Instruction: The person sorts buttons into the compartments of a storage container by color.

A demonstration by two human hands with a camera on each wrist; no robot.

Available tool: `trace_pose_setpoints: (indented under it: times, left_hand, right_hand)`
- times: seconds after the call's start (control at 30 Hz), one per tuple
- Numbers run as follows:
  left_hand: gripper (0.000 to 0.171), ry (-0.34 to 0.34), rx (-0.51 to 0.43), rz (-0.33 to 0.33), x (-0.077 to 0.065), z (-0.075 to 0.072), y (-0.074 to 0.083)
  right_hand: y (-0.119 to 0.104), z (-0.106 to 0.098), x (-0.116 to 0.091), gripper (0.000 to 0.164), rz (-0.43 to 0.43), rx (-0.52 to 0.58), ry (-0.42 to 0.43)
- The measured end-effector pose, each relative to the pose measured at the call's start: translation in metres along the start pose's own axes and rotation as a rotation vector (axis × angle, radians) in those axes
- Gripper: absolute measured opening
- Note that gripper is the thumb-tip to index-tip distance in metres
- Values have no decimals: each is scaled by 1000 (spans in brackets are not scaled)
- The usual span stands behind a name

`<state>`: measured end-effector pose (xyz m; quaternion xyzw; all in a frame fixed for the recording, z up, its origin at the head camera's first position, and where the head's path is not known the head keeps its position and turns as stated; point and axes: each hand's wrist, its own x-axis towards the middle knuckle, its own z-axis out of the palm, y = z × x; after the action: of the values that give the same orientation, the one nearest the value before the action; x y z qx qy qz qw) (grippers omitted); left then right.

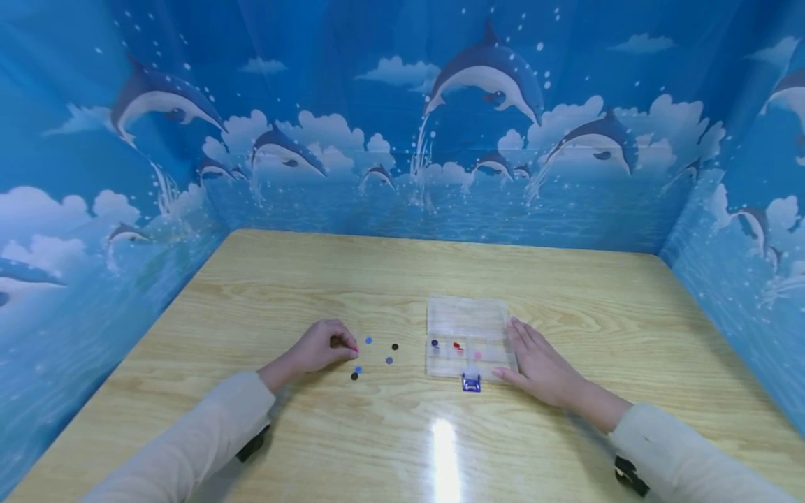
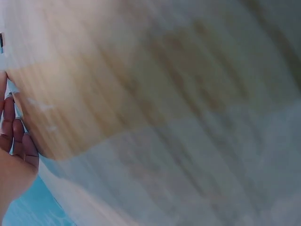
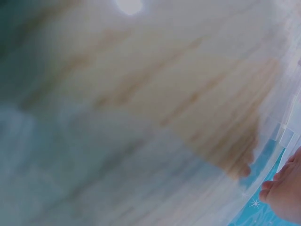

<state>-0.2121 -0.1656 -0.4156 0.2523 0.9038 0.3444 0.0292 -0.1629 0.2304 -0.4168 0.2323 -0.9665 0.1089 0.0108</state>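
Observation:
My left hand [image 1: 323, 347] pinches a small pinkish-red disc [image 1: 355, 348] between thumb and fingertips, low over the table; only part of the disc shows. On the right, my right hand [image 1: 544, 367] lies against the right side of a clear plastic compartment box [image 1: 467, 318], fingers extended along its edge and thumb near the front corner. The box is unfolded flat, with a blue clasp [image 1: 471, 383] at its front. In separate front compartments sit a dark disc [image 1: 434, 343], a red disc [image 1: 457, 345] and a pink disc [image 1: 478, 355].
Several loose discs lie between the left hand and the box: a blue disc [image 1: 368, 340], a black disc [image 1: 395, 346], a grey-blue disc [image 1: 389, 360], and another black disc [image 1: 355, 376] touching or beside a blue one. A dolphin-print curtain [image 1: 402, 188] surrounds the wooden table [image 1: 352, 447].

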Motion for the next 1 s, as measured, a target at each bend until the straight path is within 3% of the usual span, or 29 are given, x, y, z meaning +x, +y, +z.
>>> trace_pose_setpoints:
  times: [0.17, 0.6, 1.0]
  left_hand:
    - [7, -7, -6, -51, 0, -1, 2]
    - [6, 0, -19, -51, -1, 0, 4]
    - [5, 0, -64, -123, 1, -1, 7]
  right_hand:
    - [-1, 0, 0, 82, 1, 5, 1]
    - [-2, 0, 0, 82, -2, -6, 4]
    - [-2, -2, 0, 83, 3, 2, -2]
